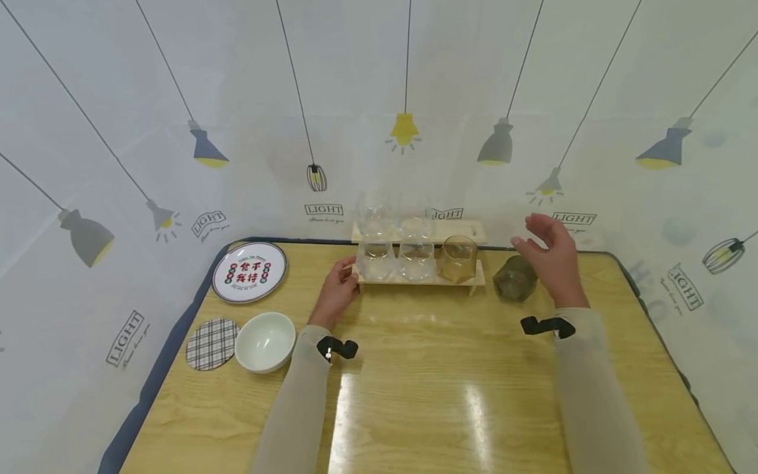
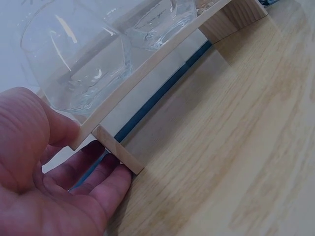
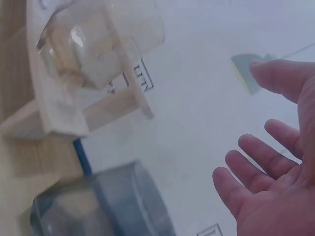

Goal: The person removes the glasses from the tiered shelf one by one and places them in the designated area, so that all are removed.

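Observation:
A two-tier wooden rack (image 1: 468, 230) stands at the back of the table. Its lower shelf carries two clear glasses, a left one (image 1: 376, 264) and a middle one (image 1: 417, 264), plus an amber glass (image 1: 457, 263) at the right; more clear glasses (image 1: 375, 222) are above. My left hand (image 1: 335, 289) grips the rack's left end, the thumb on the shelf edge and fingers below by the wooden leg (image 2: 118, 150). Raised with fingers spread, my right hand (image 3: 280, 172) holds nothing. Below and left of it, a grey glass (image 1: 515, 280) sits on the table, apart from the rack.
On the left of the table lie a white plate (image 1: 250, 288) with red lettering and a checked round mat (image 1: 204, 355). A white bowl (image 1: 264, 342) stands beside the mat, near my left forearm. A lamp-patterned curtain (image 1: 355, 79) surrounds the table's back and sides.

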Motion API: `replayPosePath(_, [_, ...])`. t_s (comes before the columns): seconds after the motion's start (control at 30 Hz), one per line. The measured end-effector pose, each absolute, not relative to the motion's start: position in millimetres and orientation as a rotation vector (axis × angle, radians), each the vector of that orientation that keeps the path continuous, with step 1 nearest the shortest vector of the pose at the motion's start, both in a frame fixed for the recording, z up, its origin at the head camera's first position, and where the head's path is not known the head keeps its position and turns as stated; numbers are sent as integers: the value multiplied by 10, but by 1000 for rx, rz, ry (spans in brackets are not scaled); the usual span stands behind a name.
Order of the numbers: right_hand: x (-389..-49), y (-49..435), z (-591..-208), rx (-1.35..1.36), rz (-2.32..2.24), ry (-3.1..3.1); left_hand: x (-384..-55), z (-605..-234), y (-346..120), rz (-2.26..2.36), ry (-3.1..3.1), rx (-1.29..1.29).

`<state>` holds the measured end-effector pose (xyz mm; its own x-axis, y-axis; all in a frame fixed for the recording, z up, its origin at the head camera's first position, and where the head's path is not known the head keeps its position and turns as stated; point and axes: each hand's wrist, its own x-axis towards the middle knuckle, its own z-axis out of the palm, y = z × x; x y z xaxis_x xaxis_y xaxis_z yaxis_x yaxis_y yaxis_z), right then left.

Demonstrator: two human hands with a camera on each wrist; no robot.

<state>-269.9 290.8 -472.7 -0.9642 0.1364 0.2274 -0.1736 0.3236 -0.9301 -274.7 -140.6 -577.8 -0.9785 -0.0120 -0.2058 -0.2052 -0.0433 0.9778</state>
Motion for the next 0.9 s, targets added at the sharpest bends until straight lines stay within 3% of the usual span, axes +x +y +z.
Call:
replayPosePath(0.43, [-2985, 2241, -4443, 229, 1741, -2212, -2743, -5709, -1418, 2144, 2063, -266])
replayPosePath(0.9, [-3264, 1506, -4528, 383, 1656, -2431, -2734, -5748, -1417, 2156, 2097, -215])
